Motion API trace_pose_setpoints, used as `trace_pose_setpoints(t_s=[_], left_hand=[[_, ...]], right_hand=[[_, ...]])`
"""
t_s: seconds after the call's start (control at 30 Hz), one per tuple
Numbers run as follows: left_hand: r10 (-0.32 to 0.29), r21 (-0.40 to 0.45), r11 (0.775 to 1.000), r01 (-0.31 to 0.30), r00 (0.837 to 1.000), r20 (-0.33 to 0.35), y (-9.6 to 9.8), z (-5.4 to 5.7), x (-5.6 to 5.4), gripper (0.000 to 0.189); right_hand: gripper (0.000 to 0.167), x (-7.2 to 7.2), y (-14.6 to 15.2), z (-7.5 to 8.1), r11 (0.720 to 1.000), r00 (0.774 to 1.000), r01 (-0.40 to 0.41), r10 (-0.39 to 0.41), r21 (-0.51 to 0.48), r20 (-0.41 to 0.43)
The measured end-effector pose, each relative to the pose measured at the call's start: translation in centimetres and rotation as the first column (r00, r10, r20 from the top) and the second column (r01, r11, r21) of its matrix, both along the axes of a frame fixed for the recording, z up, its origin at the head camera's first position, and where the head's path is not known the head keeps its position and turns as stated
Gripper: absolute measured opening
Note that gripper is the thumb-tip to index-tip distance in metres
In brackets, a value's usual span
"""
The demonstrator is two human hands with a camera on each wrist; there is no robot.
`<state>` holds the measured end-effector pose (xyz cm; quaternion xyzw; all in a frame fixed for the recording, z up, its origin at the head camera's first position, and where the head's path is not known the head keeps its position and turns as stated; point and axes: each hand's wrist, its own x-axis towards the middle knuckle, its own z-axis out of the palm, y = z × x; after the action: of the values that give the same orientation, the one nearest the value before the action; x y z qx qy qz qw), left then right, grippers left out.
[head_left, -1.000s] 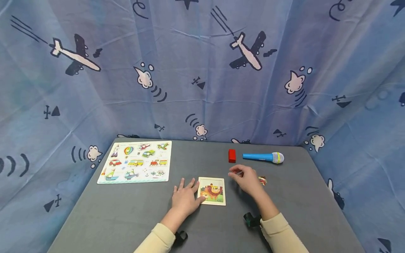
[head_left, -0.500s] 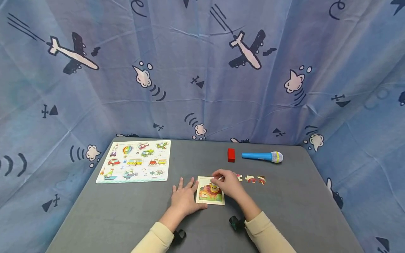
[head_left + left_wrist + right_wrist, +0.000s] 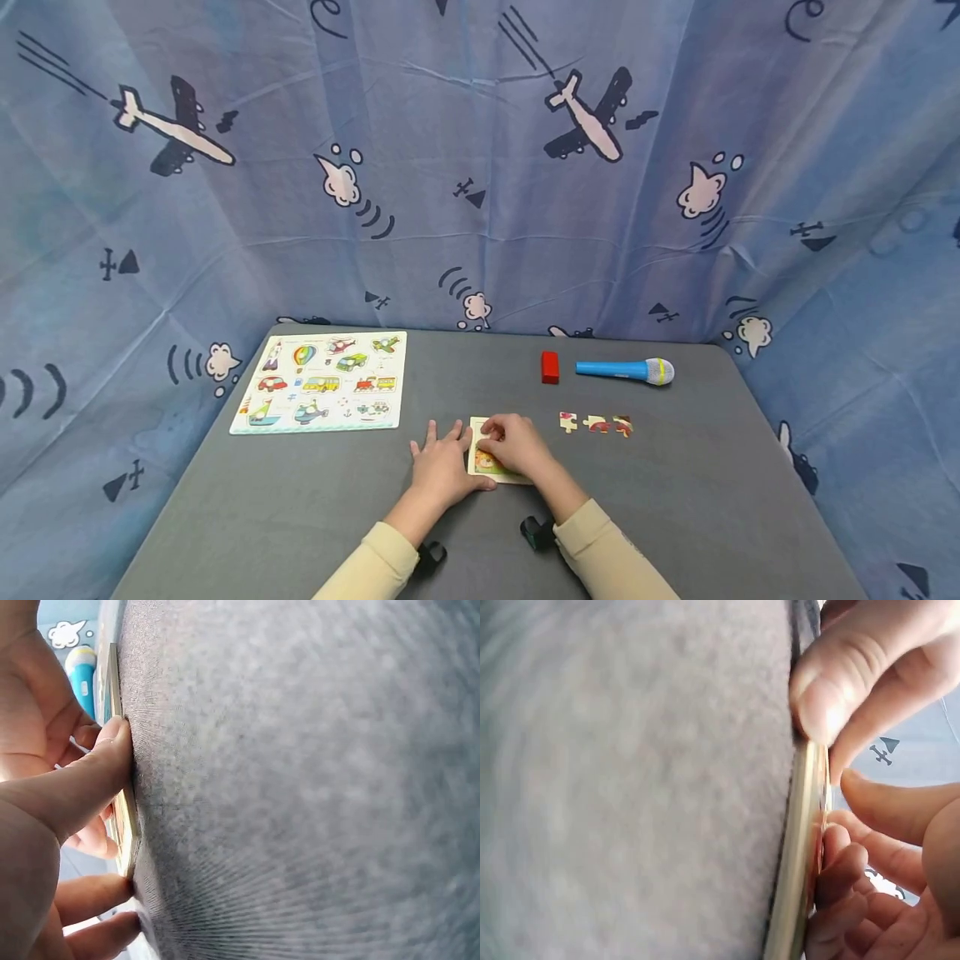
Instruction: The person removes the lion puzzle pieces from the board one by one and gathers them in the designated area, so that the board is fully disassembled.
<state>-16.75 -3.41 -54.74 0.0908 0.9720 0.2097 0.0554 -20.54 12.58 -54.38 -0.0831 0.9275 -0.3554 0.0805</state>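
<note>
A small lion puzzle board [image 3: 487, 463] lies on the grey table [image 3: 300, 500] in front of me. My left hand [image 3: 441, 460] rests flat beside it, fingers straight, and its thumb [image 3: 111, 746] presses the board's left edge [image 3: 126, 825]. On top of the board my right hand [image 3: 510, 440] has its fingers curled and pinches a puzzle piece down onto the picture; the piece is mostly hidden. In the right wrist view the thumb [image 3: 821, 697] sits at the board's rim [image 3: 799, 847]. Three loose pieces [image 3: 597, 425] lie in a row to the right.
A large vehicle puzzle board [image 3: 322, 382] lies at the back left. A red block [image 3: 550, 367] and a blue toy microphone [image 3: 626, 371] sit at the back right. Blue airplane-print cloth [image 3: 480, 167] hangs behind and around the table.
My right hand has come leftward from the loose pieces with one piece and now sits on the lion board. The left hand has stayed at the board's left edge.
</note>
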Motion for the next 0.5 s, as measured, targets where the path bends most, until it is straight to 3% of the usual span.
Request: trace_pose_setpoints(t_s=[0.13,0.37,0.5], left_hand=[[-0.003,-0.01,1.0,0.004,1.0,0.003,0.21,0.06,-0.08,0.094],[0.006,-0.058,0.998,-0.009,0.999,-0.051,0.2,0.2,0.09,0.061],[0.009,-0.063,0.998,-0.013,0.998,-0.062,0.21,0.12,0.02,0.058]], right_hand=[[0.011,0.12,-0.08,-0.09,1.0,1.0,-0.01,0.01,0.004,-0.014],[0.011,0.11,-0.12,-0.41,0.999,1.0,-0.011,0.011,-0.031,0.008],[0.014,0.13,-0.05,-0.54,0.999,1.0,0.006,-0.005,-0.052,0.02]])
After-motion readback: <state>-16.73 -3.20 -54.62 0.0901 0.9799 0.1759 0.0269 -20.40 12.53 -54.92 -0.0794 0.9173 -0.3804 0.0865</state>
